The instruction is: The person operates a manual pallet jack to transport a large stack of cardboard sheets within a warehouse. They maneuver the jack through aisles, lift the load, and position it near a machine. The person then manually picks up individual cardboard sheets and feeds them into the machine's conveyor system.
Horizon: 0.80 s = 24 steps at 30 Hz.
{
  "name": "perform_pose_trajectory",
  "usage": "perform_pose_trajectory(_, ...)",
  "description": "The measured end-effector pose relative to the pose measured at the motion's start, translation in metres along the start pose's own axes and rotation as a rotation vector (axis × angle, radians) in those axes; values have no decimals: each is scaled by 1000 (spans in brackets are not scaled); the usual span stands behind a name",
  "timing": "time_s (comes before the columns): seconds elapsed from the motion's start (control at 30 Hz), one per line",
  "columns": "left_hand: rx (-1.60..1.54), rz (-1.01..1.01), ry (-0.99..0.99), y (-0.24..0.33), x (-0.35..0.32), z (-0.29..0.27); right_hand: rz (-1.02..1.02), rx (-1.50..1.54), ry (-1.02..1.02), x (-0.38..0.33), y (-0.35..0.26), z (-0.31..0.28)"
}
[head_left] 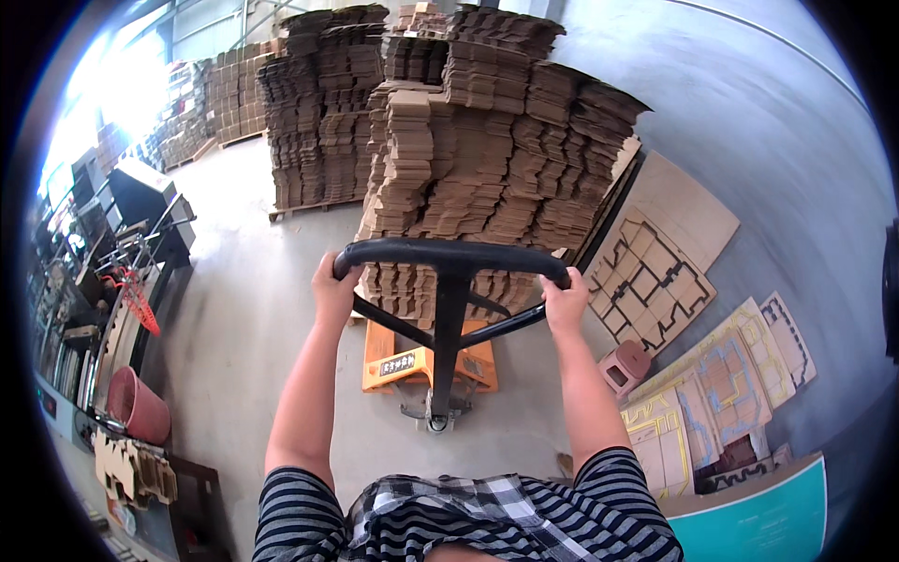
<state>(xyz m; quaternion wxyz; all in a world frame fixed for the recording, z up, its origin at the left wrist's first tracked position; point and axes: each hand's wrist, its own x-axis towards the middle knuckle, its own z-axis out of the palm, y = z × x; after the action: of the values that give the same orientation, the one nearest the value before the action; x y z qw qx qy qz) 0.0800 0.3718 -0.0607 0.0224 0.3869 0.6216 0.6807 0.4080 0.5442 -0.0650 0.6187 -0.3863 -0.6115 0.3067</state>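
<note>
Both my hands grip the black loop handle (449, 253) of an orange pallet jack (401, 361). My left hand (333, 290) is closed over the handle's left end and my right hand (565, 302) over its right end. The jack's black tiller runs down from the handle to the orange pump body on the concrete floor. Its forks sit under a pallet stacked high with flat die-cut brown cardboard blanks (487, 159), directly ahead of me.
A second tall pallet of cardboard (318, 112) stands behind left. Flat wooden die boards (655, 272) and a small pink stool (626, 365) lie against the grey wall at right. Machinery (131, 215) and a pink bucket (139, 407) line the left side.
</note>
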Motion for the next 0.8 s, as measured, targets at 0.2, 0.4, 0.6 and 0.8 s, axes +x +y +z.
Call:
perform_pose_trajectory(0.2, 55, 35, -38, 43, -70, -47, -107, -17, 0, -69, -20, -52)
perform_pose_trajectory(0.4, -3, 31, -76, 70, -173, -107, -53, 53, -132, -173, -67, -122)
perform_pose_trajectory(0.6, 37, 116, -181, 76, -258, -145, -244, -481, -833, -197, -161, -218)
perform_pose_trajectory(0.8, 125, 204, -124, 91, -297, -139, 95, -643, -1287, -193, -258, -156)
